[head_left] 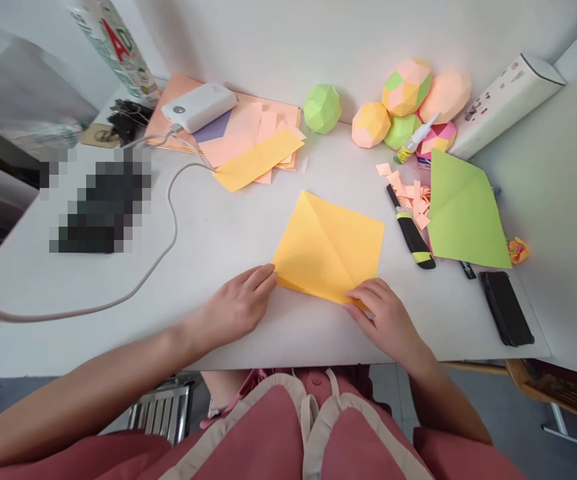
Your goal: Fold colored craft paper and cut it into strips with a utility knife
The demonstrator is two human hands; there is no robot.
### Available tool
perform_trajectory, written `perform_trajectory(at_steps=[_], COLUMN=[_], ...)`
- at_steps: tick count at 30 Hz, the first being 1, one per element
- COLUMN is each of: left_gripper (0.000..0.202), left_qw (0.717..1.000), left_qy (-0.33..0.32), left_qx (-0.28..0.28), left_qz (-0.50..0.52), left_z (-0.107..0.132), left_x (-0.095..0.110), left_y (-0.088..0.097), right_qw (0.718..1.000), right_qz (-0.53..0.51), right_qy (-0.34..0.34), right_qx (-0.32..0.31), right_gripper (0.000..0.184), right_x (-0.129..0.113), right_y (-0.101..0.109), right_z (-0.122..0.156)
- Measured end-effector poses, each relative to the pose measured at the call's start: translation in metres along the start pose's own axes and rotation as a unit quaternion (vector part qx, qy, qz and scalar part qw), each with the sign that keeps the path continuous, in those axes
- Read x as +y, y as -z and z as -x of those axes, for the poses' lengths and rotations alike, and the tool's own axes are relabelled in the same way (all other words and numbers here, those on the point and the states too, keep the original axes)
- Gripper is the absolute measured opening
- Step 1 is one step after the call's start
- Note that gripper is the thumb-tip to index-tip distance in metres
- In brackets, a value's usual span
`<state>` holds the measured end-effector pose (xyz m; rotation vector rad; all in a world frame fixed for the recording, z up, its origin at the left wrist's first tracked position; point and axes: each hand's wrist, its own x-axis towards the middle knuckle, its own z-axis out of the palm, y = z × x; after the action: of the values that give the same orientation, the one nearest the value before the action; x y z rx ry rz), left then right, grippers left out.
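A square sheet of orange-yellow paper (pixel 323 247) lies on the white table in front of me, with a diagonal crease running from its top corner towards the lower right. My left hand (pixel 243 300) pinches the paper's left corner between thumb and fingers. At the lower right corner, my right hand (pixel 386 317) grips the near edge, thumb below and fingers on top. The near edge looks slightly lifted between the hands. Right of the sheet lies a black and yellow utility knife (pixel 411 233), beside a pile of small peach paper scraps (pixel 413 197).
A green paper sheet (pixel 468 213) and a black phone (pixel 506 308) lie at the right. Faceted paper balls (pixel 406 87) and a glue bottle (pixel 416 139) are at the back. A white power bank (pixel 199 107) rests on stacked paper; its cable (pixel 171 200) crosses the table's left side.
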<state>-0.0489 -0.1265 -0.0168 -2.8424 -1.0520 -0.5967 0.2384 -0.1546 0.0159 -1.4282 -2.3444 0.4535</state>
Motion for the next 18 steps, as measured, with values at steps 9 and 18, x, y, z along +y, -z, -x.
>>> perform_trajectory(at_steps=[9,18], left_gripper=[0.03,0.019], left_qw=[0.993,0.974], left_qy=[-0.062,-0.219], left_qx=[-0.014,0.031], left_qz=[-0.101,0.039], left_z=[-0.009,-0.027], left_x=[0.01,0.047], left_y=[0.007,-0.005], right_qw=[0.991,0.988], right_qz=[-0.083,-0.135], right_qy=[-0.039,-0.046], right_qx=[0.102,0.06], right_gripper=[0.009,0.017], right_x=[0.005,0.011], right_y=[-0.02,-0.011], right_z=[0.029,0.025])
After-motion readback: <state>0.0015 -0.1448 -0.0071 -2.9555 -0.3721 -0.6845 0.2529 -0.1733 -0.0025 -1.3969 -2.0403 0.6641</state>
